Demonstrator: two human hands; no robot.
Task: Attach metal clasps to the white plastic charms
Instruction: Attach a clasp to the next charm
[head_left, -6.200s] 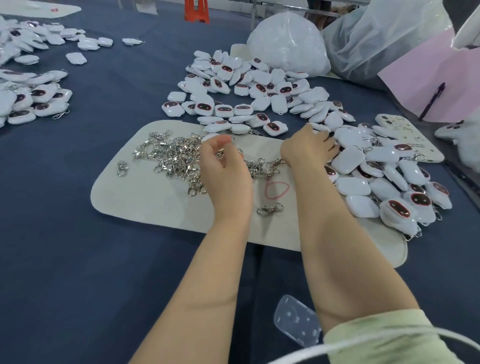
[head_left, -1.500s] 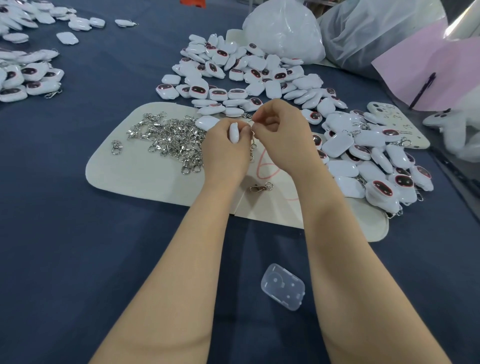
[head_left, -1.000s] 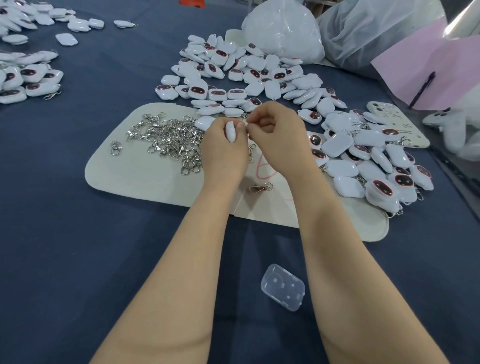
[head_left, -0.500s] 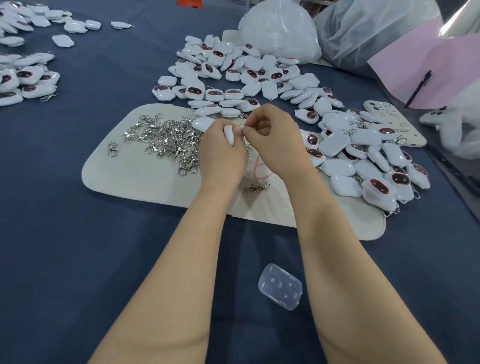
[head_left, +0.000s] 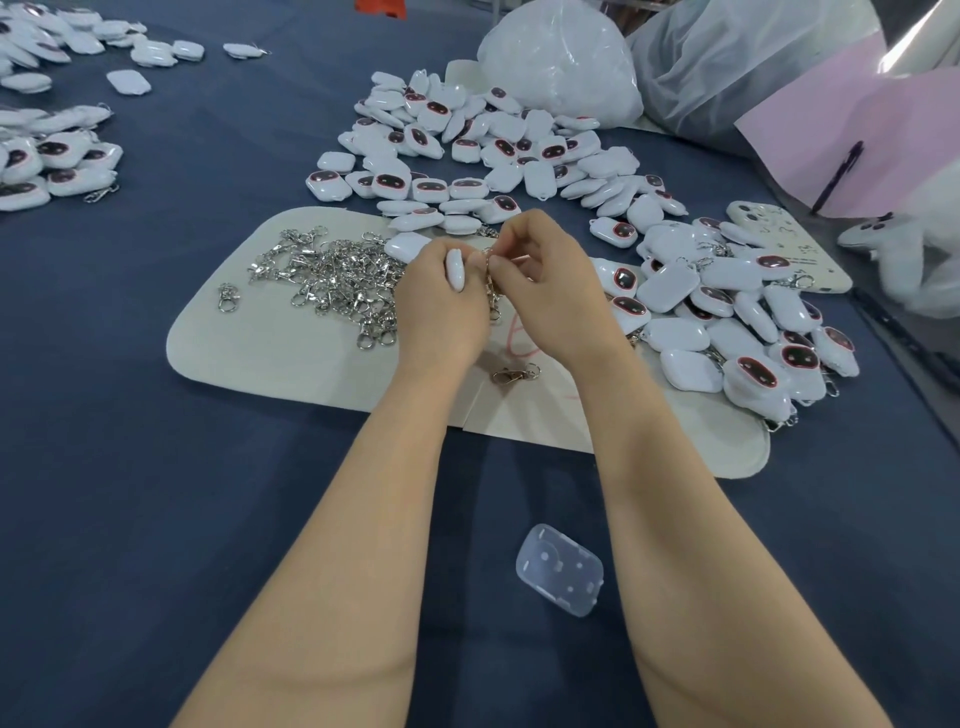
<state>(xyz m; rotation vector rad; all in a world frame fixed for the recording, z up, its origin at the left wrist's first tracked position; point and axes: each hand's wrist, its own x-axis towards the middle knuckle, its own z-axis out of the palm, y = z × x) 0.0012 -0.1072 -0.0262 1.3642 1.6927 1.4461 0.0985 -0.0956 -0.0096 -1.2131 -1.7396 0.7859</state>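
My left hand (head_left: 441, 306) grips a white plastic charm (head_left: 455, 269) edge-on between thumb and fingers. My right hand (head_left: 545, 288) pinches a metal clasp (head_left: 491, 278) right beside that charm; the two hands touch above the beige mat (head_left: 291, 353). A heap of silver clasps (head_left: 332, 275) lies on the mat left of my hands. One loose clasp (head_left: 514, 374) lies below my hands. Piles of white charms lie behind (head_left: 483, 145) and to the right (head_left: 727, 317); some on the right carry clasps.
A clear plastic tray piece (head_left: 560, 569) lies on the blue cloth between my forearms. More charms (head_left: 47, 161) sit at the far left. White plastic bags (head_left: 561, 57) and a pink sheet (head_left: 852, 140) stand at the back right. A phone case (head_left: 784, 249) lies right.
Six seconds ago my hands were apart, reaching into the clasps and the charms. Since then they have come together with a charm and a clasp, and over the last second they have barely shifted.
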